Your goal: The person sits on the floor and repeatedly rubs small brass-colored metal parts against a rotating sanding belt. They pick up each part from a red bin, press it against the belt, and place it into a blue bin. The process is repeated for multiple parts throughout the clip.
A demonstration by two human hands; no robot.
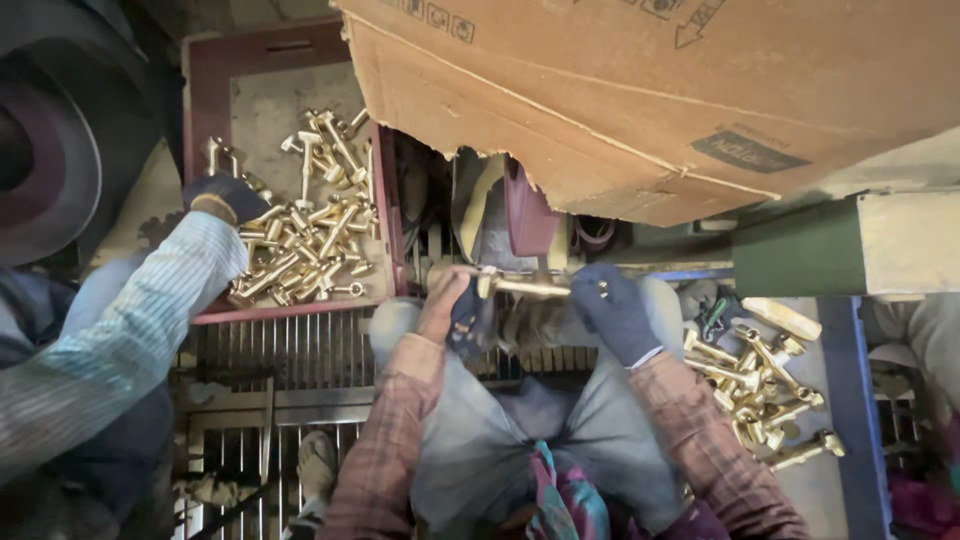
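Brown cardboard box (640, 90) above both hands, perhaps torn.

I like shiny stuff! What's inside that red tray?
The red tray holds a pile of shiny brass fittings. A co-worker's gloved hand reaches into it. Whatever lies under the pile is covered.

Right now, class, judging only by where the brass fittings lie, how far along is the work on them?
Possibly done: a smaller pile of brass fittings lies by the right knee. In hand: the gloved right hand and left hand hold one long brass fitting between them. Possibly left: the red tray holds a larger heap of brass pieces, where a co-worker's gloved hand reaches.
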